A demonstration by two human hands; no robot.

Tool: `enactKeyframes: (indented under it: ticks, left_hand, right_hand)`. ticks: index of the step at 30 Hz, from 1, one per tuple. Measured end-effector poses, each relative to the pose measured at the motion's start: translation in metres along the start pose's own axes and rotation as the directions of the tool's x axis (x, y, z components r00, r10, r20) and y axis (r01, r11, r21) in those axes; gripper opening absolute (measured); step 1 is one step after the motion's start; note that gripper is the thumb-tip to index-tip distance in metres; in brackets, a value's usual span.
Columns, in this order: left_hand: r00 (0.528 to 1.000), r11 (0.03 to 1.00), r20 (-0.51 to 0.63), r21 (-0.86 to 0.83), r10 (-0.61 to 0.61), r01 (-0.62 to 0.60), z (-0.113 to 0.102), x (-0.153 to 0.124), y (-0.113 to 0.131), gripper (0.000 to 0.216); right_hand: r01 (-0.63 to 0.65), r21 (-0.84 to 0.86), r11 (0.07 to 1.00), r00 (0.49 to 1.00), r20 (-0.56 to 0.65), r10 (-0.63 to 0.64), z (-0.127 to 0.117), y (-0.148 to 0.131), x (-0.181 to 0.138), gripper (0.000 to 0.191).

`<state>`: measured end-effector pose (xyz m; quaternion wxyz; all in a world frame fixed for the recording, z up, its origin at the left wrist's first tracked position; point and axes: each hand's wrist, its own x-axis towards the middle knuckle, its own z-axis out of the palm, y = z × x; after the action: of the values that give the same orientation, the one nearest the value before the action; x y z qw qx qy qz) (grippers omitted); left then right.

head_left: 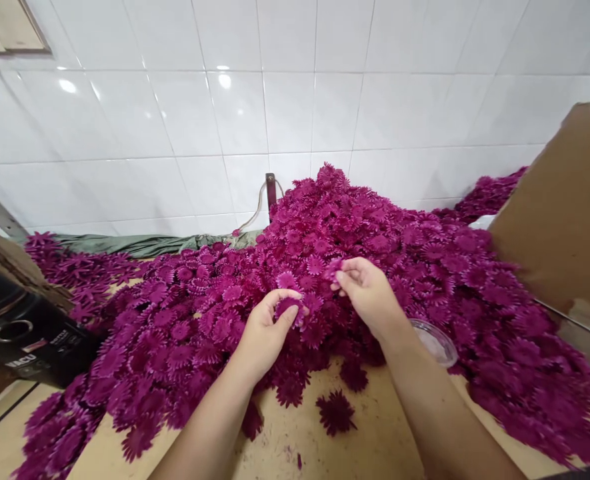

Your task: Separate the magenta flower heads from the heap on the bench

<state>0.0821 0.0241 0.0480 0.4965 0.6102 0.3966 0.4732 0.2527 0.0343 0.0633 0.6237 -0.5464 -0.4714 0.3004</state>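
Note:
A big heap of magenta fabric flower pieces (355, 233) covers the tan table (295, 440). My left hand (265, 330) rests at the heap's near edge, fingers and thumb pinched on a small stack of flower pieces (289, 308). My right hand (367, 290) is just to the right, fingertips closed on one flower piece (333, 268) lifted slightly off the heap. A few loose pieces (335, 412) lie on the bare table between my forearms.
A clear round plastic lid or dish (437, 341) sits partly under the flowers by my right wrist. A black box (25, 333) stands at left. A cardboard flap (565, 213) rises at right. White tiled wall (295, 100) behind.

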Motion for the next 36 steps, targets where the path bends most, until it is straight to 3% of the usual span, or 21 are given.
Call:
enactKeyframes:
  ticks: [7, 14, 22, 28, 32, 36]
  left_hand:
    - [1.000, 0.999, -0.010, -0.034, -0.004, 0.004, 0.009, 0.000, 0.005, 0.015]
    - [0.998, 0.996, -0.063, -0.089, -0.012, 0.006, 0.010, 0.003, -0.001, 0.023]
    - [0.991, 1.000, -0.128, -0.014, 0.024, -0.026, 0.001, 0.008, -0.003, 0.009]
    - [0.995, 1.000, -0.103, -0.026, 0.012, -0.014, -0.001, 0.005, 0.003, 0.017]
    - [0.996, 0.999, -0.082, -0.043, -0.024, 0.021, -0.004, 0.002, 0.002, 0.013]
    - [0.995, 0.989, -0.054, -0.123, -0.089, 0.082, -0.004, 0.002, 0.003, 0.006]
  right_hand:
    - [-0.059, 0.071, 0.996, 0.974, 0.221, 0.042, 0.024, -0.003, -0.025, 0.021]
    - [-0.120, 0.097, 0.988, 0.956, 0.280, 0.089, 0.029, -0.004, -0.033, 0.025]
    - [-0.221, 0.144, 0.965, 0.905, 0.398, 0.148, 0.030, -0.006, -0.038, 0.023]
    - [-0.108, 0.045, 0.993, 0.940, 0.330, 0.087, 0.026, -0.001, -0.035, 0.021]
    - [-0.123, 0.046, 0.991, 0.927, 0.363, 0.098, 0.023, 0.002, -0.034, 0.017]
    - [-0.150, 0.051, 0.987, 0.932, 0.341, 0.124, 0.026, 0.004, -0.035, 0.033]
